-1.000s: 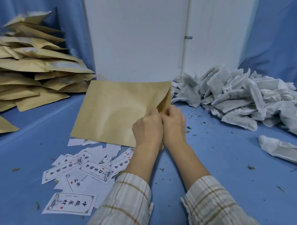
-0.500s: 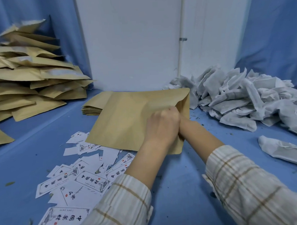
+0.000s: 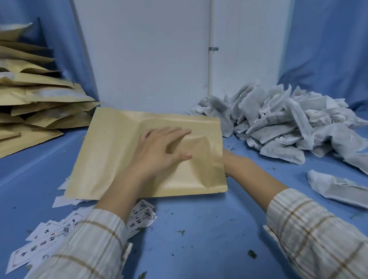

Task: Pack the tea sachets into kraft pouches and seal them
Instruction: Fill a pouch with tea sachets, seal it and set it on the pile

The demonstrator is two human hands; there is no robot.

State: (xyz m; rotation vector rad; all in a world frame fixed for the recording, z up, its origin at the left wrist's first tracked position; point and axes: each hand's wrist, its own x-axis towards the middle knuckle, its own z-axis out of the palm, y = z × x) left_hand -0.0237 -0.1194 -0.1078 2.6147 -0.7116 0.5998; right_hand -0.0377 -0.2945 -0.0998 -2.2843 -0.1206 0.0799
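Note:
A flat kraft pouch (image 3: 108,158) lies on the blue table (image 3: 203,232), its mouth facing right. My left hand (image 3: 158,152) rests on top of it with fingers spread, pressing it down. My right wrist (image 3: 231,160) enters the mouth; the right hand is hidden inside, and the paper bulges over it. A big pile of white tea sachets (image 3: 282,125) sits at the right, just past the pouch's mouth. One loose sachet (image 3: 337,188) lies nearer me on the right.
Several kraft pouches (image 3: 31,107) are heaped at the back left. Printed white labels (image 3: 36,244) lie scattered at the front left, partly under the pouch and my left sleeve. Tea crumbs dot the table. A white wall panel (image 3: 144,57) stands behind.
The pouch, held up by both hands at its corner, now lies flat. My left hand moved on top of it and spread out. My right hand slid inside through the mouth.

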